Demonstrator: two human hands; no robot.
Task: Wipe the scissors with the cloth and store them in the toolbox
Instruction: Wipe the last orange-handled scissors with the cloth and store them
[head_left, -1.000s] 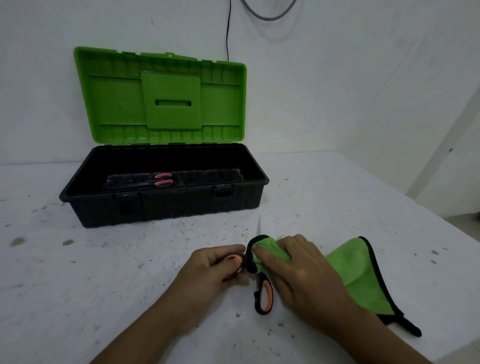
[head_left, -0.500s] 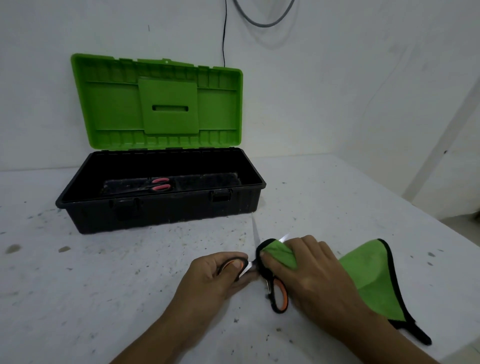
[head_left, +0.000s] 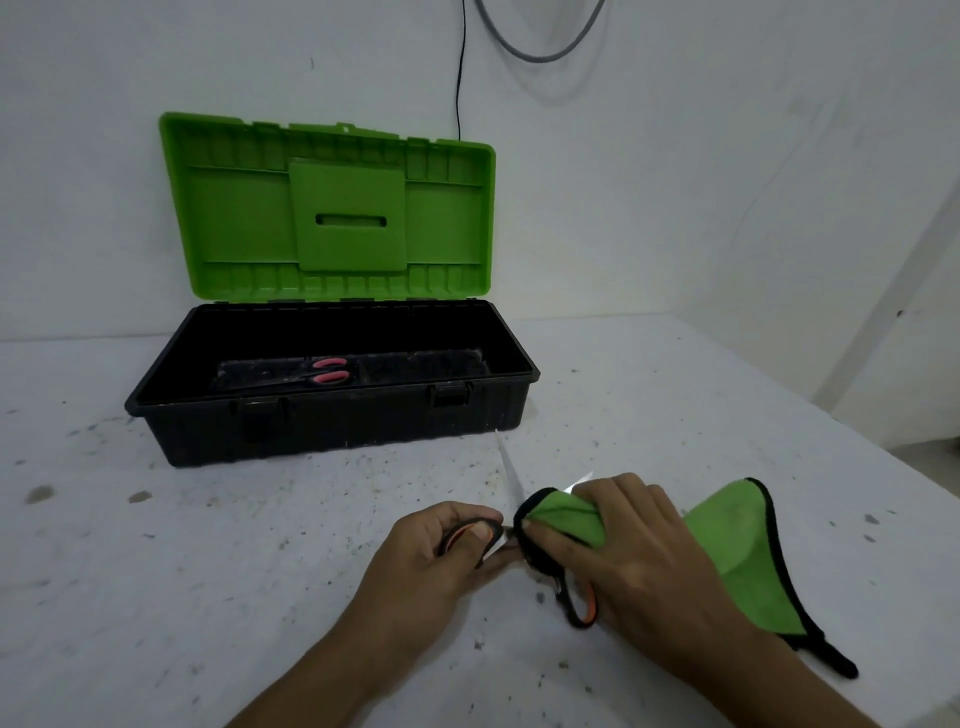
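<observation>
On table (head_left: 208, 597): scissors (head_left: 511, 478) splayed, orange-black handles; left fingers (head_left: 485, 530) pinching handle, right fingers (head_left: 550, 538) pinching cloth (head_left: 727, 551).

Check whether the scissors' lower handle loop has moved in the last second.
Yes. The handle loop swung right: once straight below the toolbox front right corner, it now lies right of it.

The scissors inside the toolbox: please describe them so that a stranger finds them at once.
Find the black toolbox with the raised green lid. On its floor, left of centre, lie scissors. Their loops are pinkish red, while the pair in the hands has black and orange loops.
</observation>
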